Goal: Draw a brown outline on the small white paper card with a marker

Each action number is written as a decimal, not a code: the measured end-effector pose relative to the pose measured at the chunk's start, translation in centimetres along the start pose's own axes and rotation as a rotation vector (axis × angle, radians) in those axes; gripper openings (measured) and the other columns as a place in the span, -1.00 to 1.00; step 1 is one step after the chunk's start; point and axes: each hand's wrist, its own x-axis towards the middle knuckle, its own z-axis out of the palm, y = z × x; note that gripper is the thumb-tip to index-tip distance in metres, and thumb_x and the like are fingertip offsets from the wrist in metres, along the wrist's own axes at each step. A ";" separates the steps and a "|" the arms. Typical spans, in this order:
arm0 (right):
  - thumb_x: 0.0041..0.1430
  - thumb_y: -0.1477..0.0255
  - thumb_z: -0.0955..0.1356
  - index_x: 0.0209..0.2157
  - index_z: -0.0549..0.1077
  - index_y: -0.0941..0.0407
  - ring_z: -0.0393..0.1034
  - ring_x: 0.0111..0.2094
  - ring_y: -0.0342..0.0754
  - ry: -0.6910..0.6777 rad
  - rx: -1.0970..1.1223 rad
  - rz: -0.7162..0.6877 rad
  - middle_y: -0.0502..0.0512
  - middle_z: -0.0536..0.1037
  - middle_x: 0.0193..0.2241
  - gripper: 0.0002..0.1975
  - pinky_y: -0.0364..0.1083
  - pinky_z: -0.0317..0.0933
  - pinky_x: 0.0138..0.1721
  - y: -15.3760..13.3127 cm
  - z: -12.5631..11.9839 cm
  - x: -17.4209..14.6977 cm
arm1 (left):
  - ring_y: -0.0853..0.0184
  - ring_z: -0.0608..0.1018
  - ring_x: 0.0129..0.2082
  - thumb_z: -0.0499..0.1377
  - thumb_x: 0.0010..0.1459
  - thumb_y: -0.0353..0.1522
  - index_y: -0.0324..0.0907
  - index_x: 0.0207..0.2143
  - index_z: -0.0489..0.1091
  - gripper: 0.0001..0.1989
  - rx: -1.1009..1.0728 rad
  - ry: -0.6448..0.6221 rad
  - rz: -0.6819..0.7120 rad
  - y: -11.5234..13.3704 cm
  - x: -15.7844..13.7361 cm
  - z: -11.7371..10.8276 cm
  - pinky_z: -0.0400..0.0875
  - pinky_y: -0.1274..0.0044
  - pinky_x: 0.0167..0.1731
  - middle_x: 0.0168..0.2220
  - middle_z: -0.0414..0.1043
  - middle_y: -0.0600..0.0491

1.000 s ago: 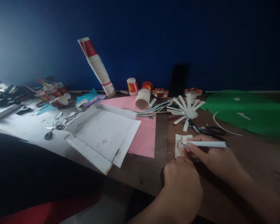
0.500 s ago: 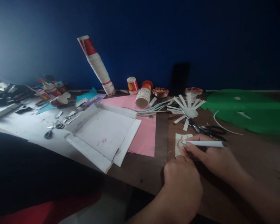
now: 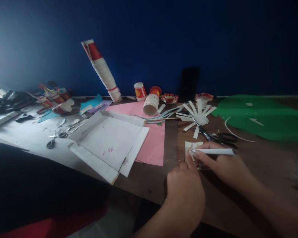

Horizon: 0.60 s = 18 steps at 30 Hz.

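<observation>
My left hand (image 3: 185, 193) has slid leftward over the small paper (image 3: 193, 145), one finger pressing it; how the others are folded I can't tell. My right hand (image 3: 223, 163) pinches a white pen (image 3: 217, 151) over the paper, which lies on the table (image 3: 156, 183) near the scissors (image 3: 205, 133).

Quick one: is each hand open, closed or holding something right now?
Left hand: a finger rests on the small paper piece; open or closed, can't tell.
Right hand: closed, holding a white pen.
</observation>
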 end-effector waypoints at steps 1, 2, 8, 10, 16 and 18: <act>0.22 0.18 0.32 -0.42 0.51 0.00 0.53 -0.46 0.00 -0.003 0.003 0.000 0.01 0.66 -0.47 -0.76 -0.06 0.32 -0.38 0.0 0.0 0.0 | 0.17 0.66 -0.17 -0.01 0.35 -0.50 -0.27 0.42 0.11 -0.40 -0.007 0.002 -0.007 -0.1 0.1 -0.2 0.55 0.43 -0.25 -0.03 0.55 -0.19; 0.22 0.18 0.32 -0.42 0.51 0.00 0.53 -0.46 0.00 -0.003 0.004 0.002 0.01 0.66 -0.47 -0.76 -0.06 0.32 -0.39 0.0 0.0 0.0 | 0.17 0.66 -0.17 -0.01 0.35 -0.50 -0.25 0.42 0.13 -0.41 -0.011 0.006 -0.007 -0.2 0.1 -0.3 0.54 0.43 -0.24 -0.04 0.56 -0.18; 0.21 0.17 0.33 -0.41 0.52 0.00 0.52 -0.46 0.02 -0.011 0.013 0.032 0.03 0.66 -0.47 -0.75 -0.04 0.32 -0.37 -0.2 0.0 0.0 | 0.19 0.66 -0.22 0.07 0.34 -0.45 -0.26 0.37 0.22 -0.45 0.033 0.014 0.035 -0.5 0.5 -0.5 0.50 0.50 -0.29 -0.16 0.57 -0.17; 0.22 0.16 0.32 -0.41 0.52 0.00 0.52 -0.45 0.02 -0.007 0.016 0.033 0.03 0.66 -0.48 -0.74 -0.04 0.32 -0.36 -0.2 0.0 0.0 | 0.19 0.66 -0.24 0.07 0.35 -0.44 -0.27 0.36 0.23 -0.46 0.058 -0.013 0.039 -0.5 0.7 -0.6 0.48 0.51 -0.31 -0.18 0.58 -0.17; 0.24 0.18 0.33 -0.37 0.53 0.01 0.56 -0.38 0.03 -0.024 0.022 0.027 0.04 0.69 -0.39 -0.76 -0.06 0.33 -0.35 -0.1 0.0 -0.2 | 0.17 0.66 -0.24 0.08 0.32 -0.43 -0.29 0.34 0.25 -0.45 0.073 -0.031 0.102 -1.0 1.0 -1.9 0.48 0.49 -0.34 -0.15 0.59 -0.17; 0.24 0.19 0.33 -0.36 0.54 0.01 0.56 -0.37 0.03 -0.027 0.027 0.025 0.04 0.70 -0.37 -0.77 -0.06 0.34 -0.35 -0.1 -0.1 -0.2 | 0.17 0.66 -0.24 0.07 0.32 -0.42 -0.29 0.31 0.29 -0.48 0.068 -0.051 0.114 -1.2 1.0 -2.2 0.49 0.48 -0.34 -0.14 0.60 -0.17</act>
